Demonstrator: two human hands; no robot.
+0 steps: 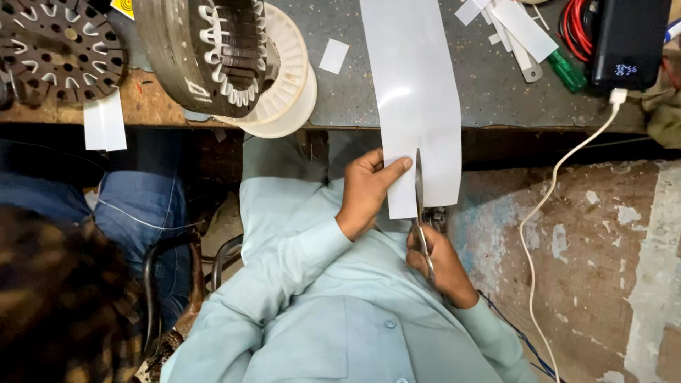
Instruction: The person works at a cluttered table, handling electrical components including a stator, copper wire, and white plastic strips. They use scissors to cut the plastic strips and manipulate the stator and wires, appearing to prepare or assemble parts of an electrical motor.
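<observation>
the left hand (pixel 367 190) pinches the lower left edge of a long white paper strip (pixel 417 85), thumb laid flat on top and pointing right, the other fingers curled beneath. the strip runs from the grey workbench (pixel 482 85) down over its front edge and hangs above the person's lap. the right hand (pixel 441 264) is closed around the handles of a pair of scissors (pixel 420 213); the blades point up and away from the body and sit in the strip's lower part, just right of the left thumb. the blades look nearly closed, though the angle makes that hard to judge. both sleeves are pale blue-green.

on the bench to the left rests a round metal stator core (pixel 206 50) with white slot liners, leaning against a white plastic spool (pixel 287 78). further left lies a flat dark lamination disc (pixel 57 46) with shaped slots. a small white paper square (pixel 333 55) lies beside the strip, and several narrow cut paper strips (pixel 521 28) lie at the upper right, near a green-handled screwdriver (pixel 565 71). a black power bank (pixel 628 42) sits at the right end, with a white cable (pixel 546 191) dropping from it to the worn concrete floor (pixel 603 241). at the lower left another person in blue jeans (pixel 142 206) sits close by.
</observation>
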